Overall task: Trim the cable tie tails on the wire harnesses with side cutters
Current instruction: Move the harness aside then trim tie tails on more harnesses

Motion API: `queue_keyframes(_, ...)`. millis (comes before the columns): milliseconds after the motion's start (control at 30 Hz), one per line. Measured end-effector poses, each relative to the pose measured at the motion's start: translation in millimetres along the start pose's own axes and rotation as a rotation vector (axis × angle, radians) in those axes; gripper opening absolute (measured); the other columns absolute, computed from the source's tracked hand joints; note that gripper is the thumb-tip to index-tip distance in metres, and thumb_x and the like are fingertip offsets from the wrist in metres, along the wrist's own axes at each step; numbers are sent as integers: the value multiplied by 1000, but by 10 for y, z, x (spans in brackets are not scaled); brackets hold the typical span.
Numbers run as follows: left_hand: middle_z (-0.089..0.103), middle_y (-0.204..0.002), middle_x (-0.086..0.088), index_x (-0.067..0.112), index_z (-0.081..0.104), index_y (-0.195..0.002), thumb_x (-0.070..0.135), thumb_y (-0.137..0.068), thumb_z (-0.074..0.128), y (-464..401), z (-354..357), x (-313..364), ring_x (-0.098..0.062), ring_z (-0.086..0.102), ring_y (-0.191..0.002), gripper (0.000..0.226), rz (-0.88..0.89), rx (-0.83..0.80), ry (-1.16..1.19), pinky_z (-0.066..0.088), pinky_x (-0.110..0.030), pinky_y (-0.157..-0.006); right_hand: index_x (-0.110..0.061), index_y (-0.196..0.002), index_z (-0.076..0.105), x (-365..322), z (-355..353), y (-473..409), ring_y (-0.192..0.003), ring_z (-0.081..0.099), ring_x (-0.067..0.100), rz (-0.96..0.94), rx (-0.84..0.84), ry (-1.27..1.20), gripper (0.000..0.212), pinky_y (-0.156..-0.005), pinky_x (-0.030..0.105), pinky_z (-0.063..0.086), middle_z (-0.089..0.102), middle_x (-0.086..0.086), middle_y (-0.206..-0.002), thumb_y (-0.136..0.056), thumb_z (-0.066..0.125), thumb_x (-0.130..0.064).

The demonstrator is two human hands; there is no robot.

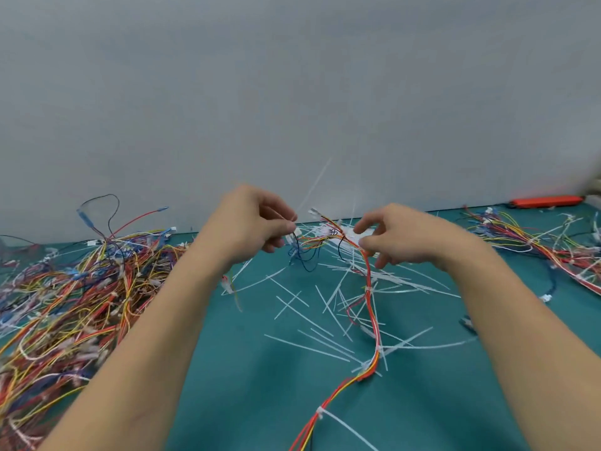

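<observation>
Two hands [257, 222] [403, 236], one harness [369, 288]

**Legible Markings: None**

You will find no readable text, label, brand, number or sign in this view. The wire harness [369, 288] you hold carries no print that you can make out, and its white connectors [317, 212] are too small and blurred to show any marking. The green tabletop [247, 379] and the grey wall [292, 92] bear no lettering. The orange object [546, 200] at the far right edge is blurred; no marking on it can be read.
</observation>
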State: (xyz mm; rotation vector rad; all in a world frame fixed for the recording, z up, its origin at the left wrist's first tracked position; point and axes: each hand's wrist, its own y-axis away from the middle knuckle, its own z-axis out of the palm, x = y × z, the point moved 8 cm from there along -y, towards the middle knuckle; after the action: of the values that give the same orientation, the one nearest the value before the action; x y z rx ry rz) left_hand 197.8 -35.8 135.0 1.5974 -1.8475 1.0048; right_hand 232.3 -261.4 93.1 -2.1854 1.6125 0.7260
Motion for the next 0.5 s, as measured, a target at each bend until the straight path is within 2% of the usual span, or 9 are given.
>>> queue_keyframes(67,73,-64,-3,8,75,-91,4,-87,80,13,20,20,-15,69,-57,7,32,-10,-8,58,-27,-51,-23,-99,74,-93,-145,39,-51,69,14,-36,91,-67,10,-45,23,49,73,-2,-68,-96,65,-21)
queue_keyframes(133,74,-66,-3,11,75,-89,9,-85,83,23,-26,77,-14,69,-56,9,66,9,9,56,-26,-49,-20,-89,77,-265,-160,85,-44,61,15,-102,109,-116,8,-41,21,44,69,-1,-59,-93,72,-26)
queue_keyframes(200,75,-68,-3,14,76,-86,13,-84,85,42,-39,127,-13,69,-56,10,88,-3,23,57,-28,-49,-22,-92,78,-439,18,134,-49,64,16,-148,24,-222,10,-47,24,50,73,2,-67,-91,77,-32)
queue_keyframes(267,75,-67,-2,16,76,-83,13,-83,85,73,5,160,-13,69,-57,9,109,-39,-1,58,-33,-51,-21,-101,79,-551,245,139,-59,71,20,-171,-49,-449,15,-56,29,57,77,5,-82,-93,76,-34)
queue_keyframes(367,74,-64,-2,16,75,-79,10,-80,85,84,-22,171,-13,69,-56,11,142,-14,-77,59,-32,-51,-16,-107,79,-595,411,77,-69,72,19,-166,-34,-700,18,-63,30,60,77,6,-91,-95,74,-28)
queue_keyframes(500,76,-68,-3,14,69,-85,2,-77,86,102,-11,138,-13,71,-59,22,140,-104,-57,58,-26,-53,-4,-112,75,-567,467,16,-77,72,20,-145,-21,-950,27,-69,30,62,78,12,-96,-94,73,-25)
